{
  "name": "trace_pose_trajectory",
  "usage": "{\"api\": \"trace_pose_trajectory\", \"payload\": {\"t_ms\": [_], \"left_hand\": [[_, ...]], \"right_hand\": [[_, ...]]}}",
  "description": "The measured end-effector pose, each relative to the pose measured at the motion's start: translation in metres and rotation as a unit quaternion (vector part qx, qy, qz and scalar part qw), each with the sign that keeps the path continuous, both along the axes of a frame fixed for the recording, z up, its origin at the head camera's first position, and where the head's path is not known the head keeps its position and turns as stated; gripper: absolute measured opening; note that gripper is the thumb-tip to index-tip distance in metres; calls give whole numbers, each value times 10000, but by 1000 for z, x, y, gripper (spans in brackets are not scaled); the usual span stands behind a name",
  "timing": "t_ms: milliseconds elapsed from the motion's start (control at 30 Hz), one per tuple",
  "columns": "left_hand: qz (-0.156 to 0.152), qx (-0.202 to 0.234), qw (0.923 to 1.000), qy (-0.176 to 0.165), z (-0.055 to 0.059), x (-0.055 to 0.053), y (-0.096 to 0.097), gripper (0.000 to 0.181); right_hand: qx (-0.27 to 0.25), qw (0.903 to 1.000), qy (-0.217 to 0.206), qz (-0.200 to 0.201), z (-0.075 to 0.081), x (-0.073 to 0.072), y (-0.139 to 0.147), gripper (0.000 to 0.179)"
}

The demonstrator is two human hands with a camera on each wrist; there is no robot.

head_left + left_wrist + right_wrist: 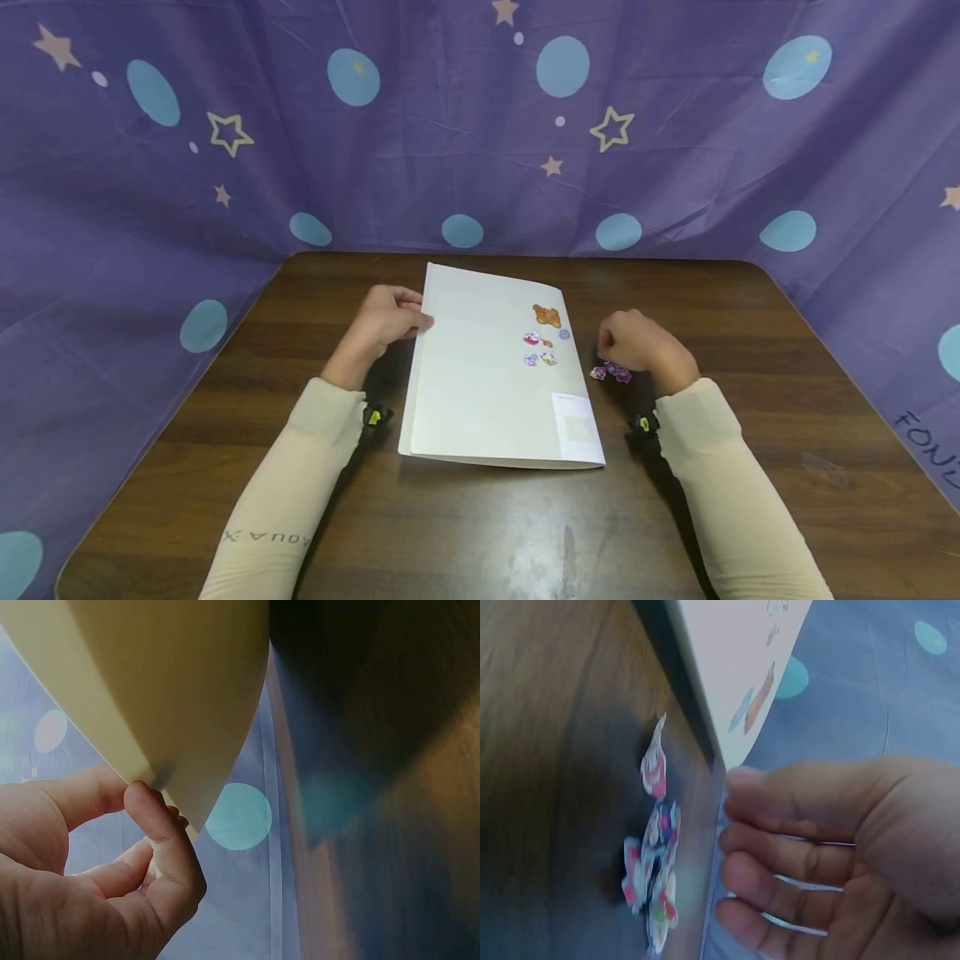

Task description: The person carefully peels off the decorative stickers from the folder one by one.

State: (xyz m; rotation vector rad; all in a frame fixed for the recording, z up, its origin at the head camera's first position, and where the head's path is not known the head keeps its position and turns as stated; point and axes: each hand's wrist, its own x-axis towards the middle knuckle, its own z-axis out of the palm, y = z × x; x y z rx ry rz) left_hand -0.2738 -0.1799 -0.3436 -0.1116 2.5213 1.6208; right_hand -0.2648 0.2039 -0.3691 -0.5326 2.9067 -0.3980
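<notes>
A white paper folder (487,375) lies slightly turned on the table, its left edge raised. My left hand (386,319) pinches that edge between thumb and fingertips; the left wrist view shows the folder's cream side (180,690) bending away from the fingers. On the folder's right part are a brown bear sticker (547,316) and several small round stickers, with a white label (577,427) at the lower right corner. Beside the folder's right edge, my right hand (637,340) hovers over a small pile of colourful stickers (660,847), fingers loosely bent and nothing visible in them.
The brown wooden table (495,533) has rounded far corners. Behind it hangs a purple cloth (420,167) with stars and blue ovals. A small clear scrap (825,468) lies on the table at the right.
</notes>
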Motion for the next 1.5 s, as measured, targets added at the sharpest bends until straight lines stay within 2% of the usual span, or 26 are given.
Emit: {"api": "trace_pose_trajectory", "payload": {"t_ms": [267, 533, 1000, 1300, 1500], "left_hand": [[15, 13, 10000, 30, -2, 0, 1, 41], [17, 18, 10000, 27, -2, -1, 0, 42], [21, 31, 10000, 29, -2, -1, 1, 41], [51, 48, 10000, 1, -1, -1, 2, 42], [44, 43, 10000, 10, -1, -1, 1, 42]], "right_hand": [[-472, 9986, 224, 119, 0, 4, -24, 9], [-895, 9941, 341, 503, -2, 7, -38, 10], [-887, 9912, 557, 811, -3, 13, -53, 6], [-667, 9936, 606, 680, -5, 13, -56, 5], [-615, 9931, 659, 744, -3, 14, -56, 5]]}}
